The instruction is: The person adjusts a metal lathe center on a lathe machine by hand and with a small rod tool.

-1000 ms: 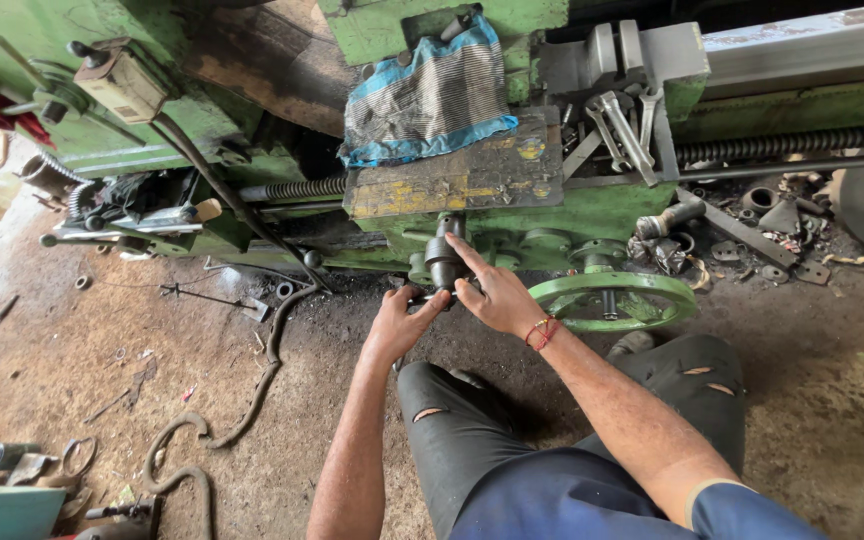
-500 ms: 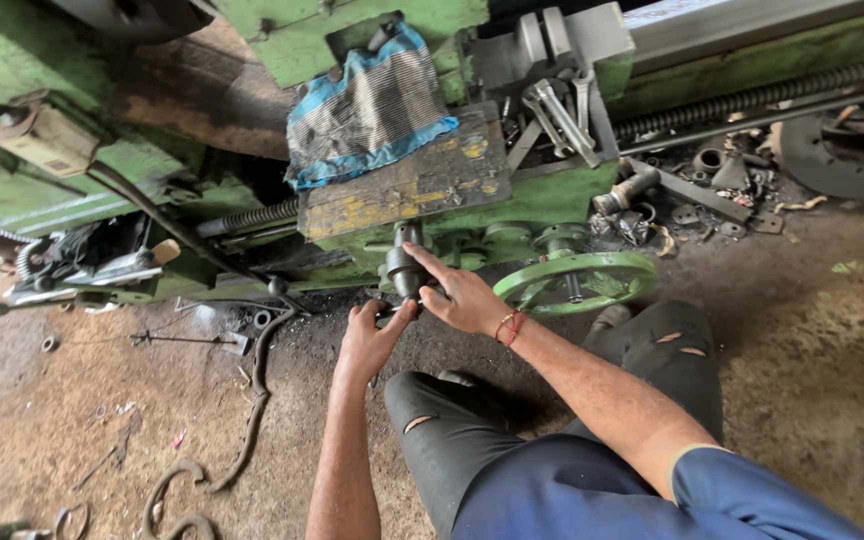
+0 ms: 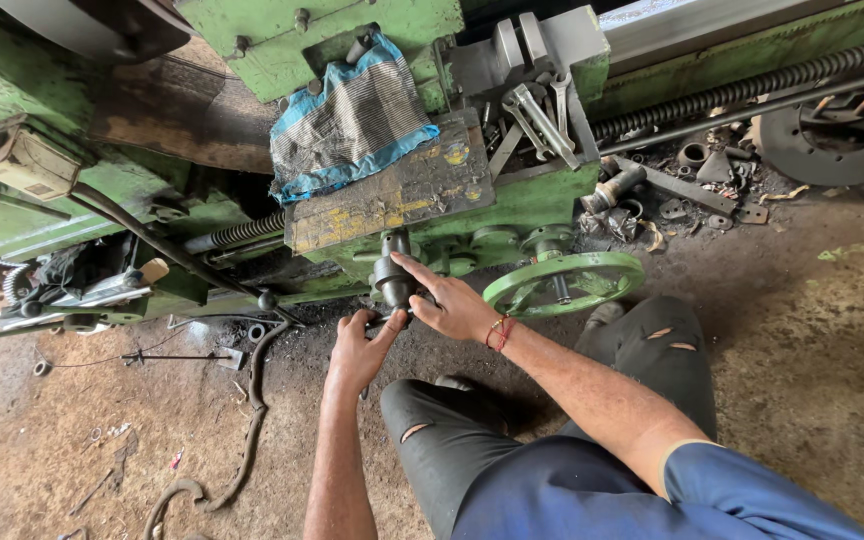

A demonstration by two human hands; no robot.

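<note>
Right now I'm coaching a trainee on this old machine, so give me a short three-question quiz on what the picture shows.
1. True or false: both hands are on the dark knob under the yellowed plate.
2. What lies right of the right hand? A) a green handwheel B) a red bucket C) a ladder
3. What drapes over the machine above the plate?

Key:
1. True: the left hand reaches it from below, the right from the side.
2. A, the green handwheel.
3. A blue striped cloth.

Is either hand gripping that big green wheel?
No. Both the left hand and the right hand are on a dark metal part, left of the green handwheel.
</note>
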